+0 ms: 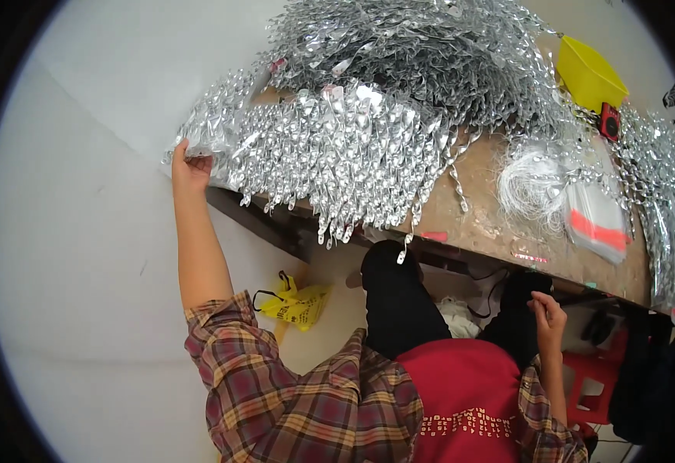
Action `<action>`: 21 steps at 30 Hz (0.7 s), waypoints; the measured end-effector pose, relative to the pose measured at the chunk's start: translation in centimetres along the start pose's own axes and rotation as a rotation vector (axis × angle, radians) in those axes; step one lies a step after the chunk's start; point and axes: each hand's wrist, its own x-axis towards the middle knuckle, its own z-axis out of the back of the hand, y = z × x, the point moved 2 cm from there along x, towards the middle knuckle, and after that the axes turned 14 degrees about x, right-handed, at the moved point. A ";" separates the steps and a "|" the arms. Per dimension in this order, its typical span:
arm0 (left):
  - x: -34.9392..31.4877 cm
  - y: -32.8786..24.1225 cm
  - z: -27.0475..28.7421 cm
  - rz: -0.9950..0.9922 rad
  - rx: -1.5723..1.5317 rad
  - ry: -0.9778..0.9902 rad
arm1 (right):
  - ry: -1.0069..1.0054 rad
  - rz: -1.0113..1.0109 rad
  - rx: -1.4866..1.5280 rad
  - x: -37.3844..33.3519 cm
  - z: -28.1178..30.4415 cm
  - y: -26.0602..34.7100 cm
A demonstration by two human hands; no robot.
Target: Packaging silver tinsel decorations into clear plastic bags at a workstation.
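My left hand (pixel 192 168) reaches far out to the table's left end. Its fingers close on the edge of a bunch of shiny silver foil strands (pixel 208 127). Beside it, a row of twisted silver strands (pixel 337 154) lies across the table, their loose ends hanging over the front edge. My right hand (pixel 549 315) is raised over my lap, near the table's front edge. Thumb and fingers are curled together there; anything between them is too small to make out.
Behind the row rises a big heap of silver strands (pixel 430 54). On the brown table (pixel 480 193) lie white cord (pixel 532 185) and clear bags with an orange band (pixel 596 228). A yellow container (pixel 588 73) and small red device (pixel 609 121) stand farther right. Below are a yellow bag (pixel 299 305) and red stool (pixel 596 382).
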 end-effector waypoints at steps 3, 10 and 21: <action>1.1 1.5 0.2 -0.023 0.033 0.005 | -0.004 0.004 -0.028 0.6 -0.6 0.8; -0.5 1.8 0.7 -0.178 0.071 -0.006 | 0.030 0.075 -0.080 2.1 -0.9 1.5; 5.8 7.6 5.7 -0.092 -0.152 -0.088 | 0.084 0.104 -0.140 1.4 -0.8 0.9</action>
